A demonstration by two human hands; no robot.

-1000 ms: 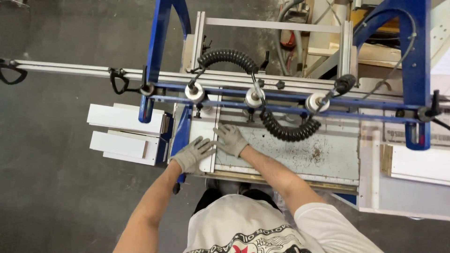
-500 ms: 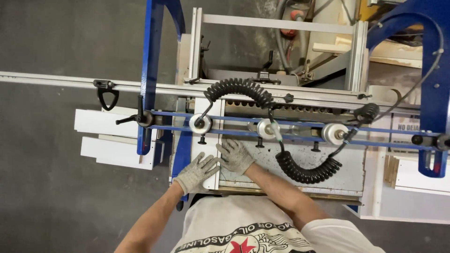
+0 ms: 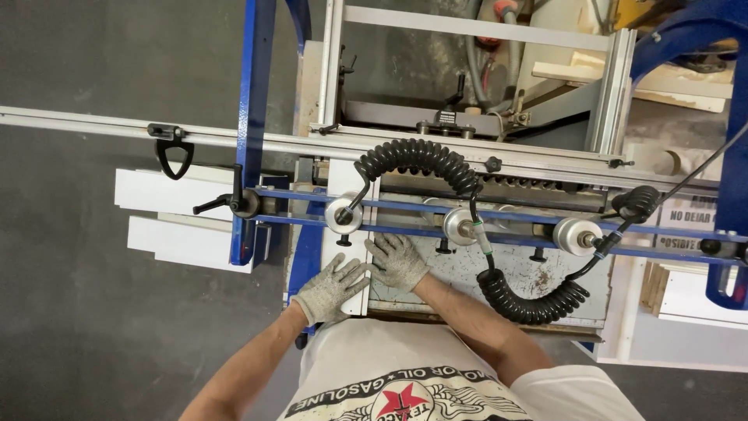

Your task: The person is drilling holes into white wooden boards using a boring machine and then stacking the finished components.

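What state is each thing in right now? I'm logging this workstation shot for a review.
left hand: gloved, flat on the white strip.
right hand: gloved, palm down beside the strip.
white strip: lying on the machine bed, under the blue rail.
machine bed: grey, speckled with debris.
coiled black hose: slack, looping over the rail.
white panels: stacked at the left.

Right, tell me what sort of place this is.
Most likely a joinery or panel workshop: a blue-framed machine with a long aluminium rail, coiled black air hoses, stacked white panels on a concrete floor, gloved hands.
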